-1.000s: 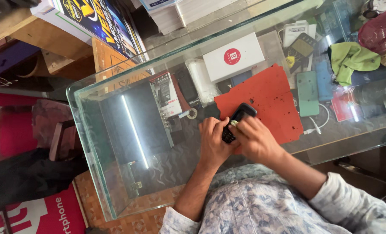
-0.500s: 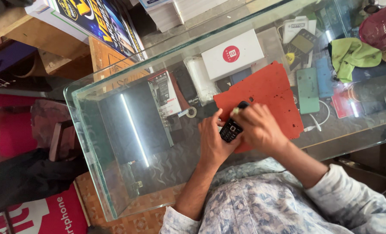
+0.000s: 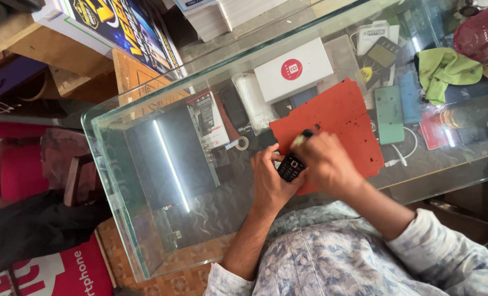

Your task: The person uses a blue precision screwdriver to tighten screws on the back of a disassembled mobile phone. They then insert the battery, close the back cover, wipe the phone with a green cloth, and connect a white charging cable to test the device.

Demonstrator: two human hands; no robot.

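- Bench: I am working over a glass-topped bench (image 3: 145, 219), a display case with small boxes and other stock showing through the pane below.
- Mat: a red work mat (image 3: 337, 118) is lying on the glass just ahead of me, and both hands are hovering over its near left corner.
- Surrounding items: a white box (image 3: 293, 70) with a red round mark is sitting beyond the mat; a green phone case (image 3: 390, 112) and a blue one are lying just right of the mat; a green cloth (image 3: 446, 68) is bunched at the far right.
- Left hand (image 3: 268, 183): I am clenching it around the lower end of a small black keypad phone (image 3: 291, 166), keypad facing up.
- Right hand (image 3: 323, 164): I am curling it over the phone's upper end, fingers closed on the body; the fingertips are blurred, so I cannot tell whether they are also pinching a tool or a small part.
- Phone position: it is being held just above the near edge of the mat, between the two hands.
- Progress, as I judge it: the phone is looking whole, with no cover or battery lying loose on the mat, so the work on it is appearing to be at an early stage.
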